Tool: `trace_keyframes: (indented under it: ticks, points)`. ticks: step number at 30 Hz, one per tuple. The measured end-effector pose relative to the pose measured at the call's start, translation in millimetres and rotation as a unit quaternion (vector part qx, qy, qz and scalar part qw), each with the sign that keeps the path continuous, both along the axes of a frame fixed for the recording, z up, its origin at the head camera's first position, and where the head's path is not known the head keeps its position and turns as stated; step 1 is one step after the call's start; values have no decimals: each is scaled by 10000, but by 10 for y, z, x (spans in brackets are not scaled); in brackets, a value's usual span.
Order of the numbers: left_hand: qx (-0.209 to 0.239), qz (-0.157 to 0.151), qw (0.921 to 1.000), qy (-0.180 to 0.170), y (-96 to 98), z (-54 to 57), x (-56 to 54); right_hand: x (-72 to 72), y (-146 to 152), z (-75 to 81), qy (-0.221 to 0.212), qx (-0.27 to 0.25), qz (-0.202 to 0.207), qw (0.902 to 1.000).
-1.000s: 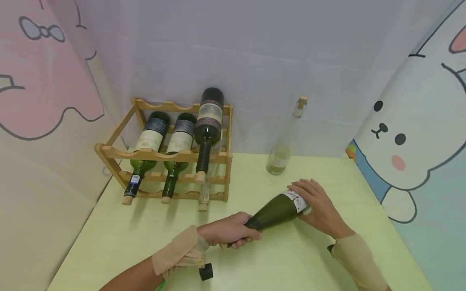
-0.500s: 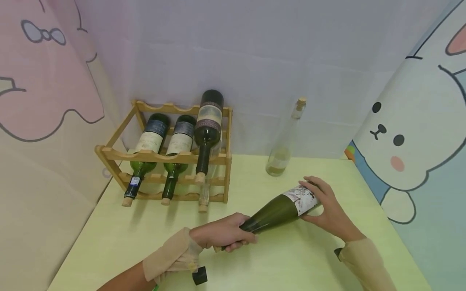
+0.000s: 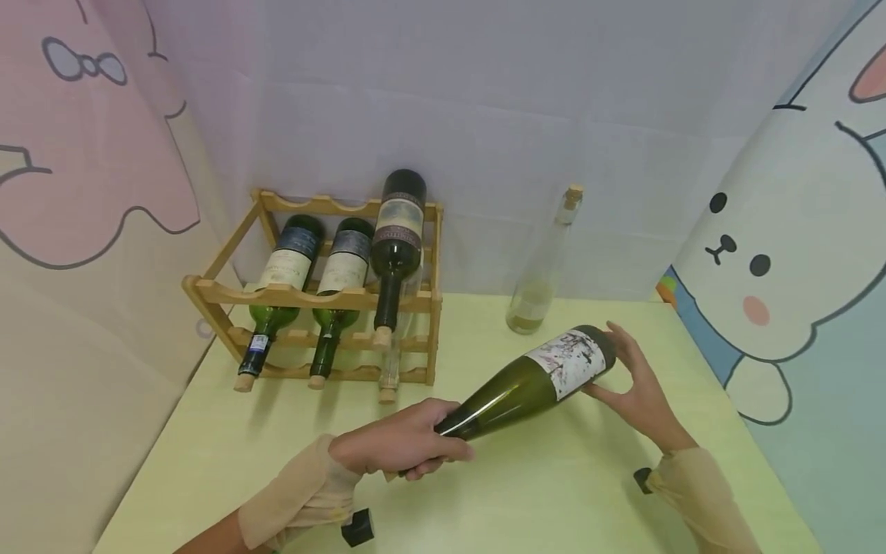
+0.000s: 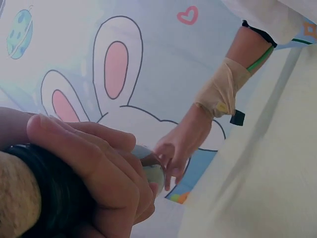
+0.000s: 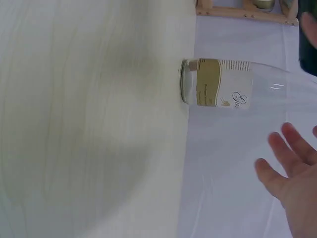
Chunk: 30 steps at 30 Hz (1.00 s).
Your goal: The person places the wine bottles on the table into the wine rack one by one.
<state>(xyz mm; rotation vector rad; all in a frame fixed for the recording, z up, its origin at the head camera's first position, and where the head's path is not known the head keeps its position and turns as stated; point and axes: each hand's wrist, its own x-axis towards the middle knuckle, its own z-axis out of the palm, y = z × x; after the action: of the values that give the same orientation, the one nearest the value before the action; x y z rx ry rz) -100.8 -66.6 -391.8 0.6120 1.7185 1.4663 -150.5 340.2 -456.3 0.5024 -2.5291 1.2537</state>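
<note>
A green wine bottle with a white floral label slants over the table, base toward the upper right. My left hand grips its neck, and the cork shows large beside the fingers in the left wrist view. At the bottle's base is my right hand, thumb and fingers spread apart around the end. In the right wrist view, the right hand's fingers are extended below the dark base of the bottle, with a gap between.
A wooden wine rack stands at the back left. It holds several corked bottles, including a dark one on the upper tier. A clear corked bottle stands upright at the table's back edge. Cartoon-printed curtains enclose the table.
The left hand has moved left and slightly down, drawing the wine bottle with it. The right hand, formerly around the label, has come off toward the base and shifted right.
</note>
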Motion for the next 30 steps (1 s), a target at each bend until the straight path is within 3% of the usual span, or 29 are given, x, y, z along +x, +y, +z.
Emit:
trace_keyframes:
  ticks: [10, 16, 22, 30]
  points:
    - [69, 0, 9998, 173, -213, 227, 51, -118, -145, -59, -657, -309, -198, 9972]
    - [13, 264, 9994, 205, -356, 367, 98, -177, -264, -57, -812, -444, -304, 9952]
    - [16, 569, 9970, 527, -490, 542, 136, -221, -367, -60, -1019, -764, -170, 9917]
    - [167, 950, 9924, 770, -689, 763, 175, -262, -495, -75, -1071, -765, 76, 9913]
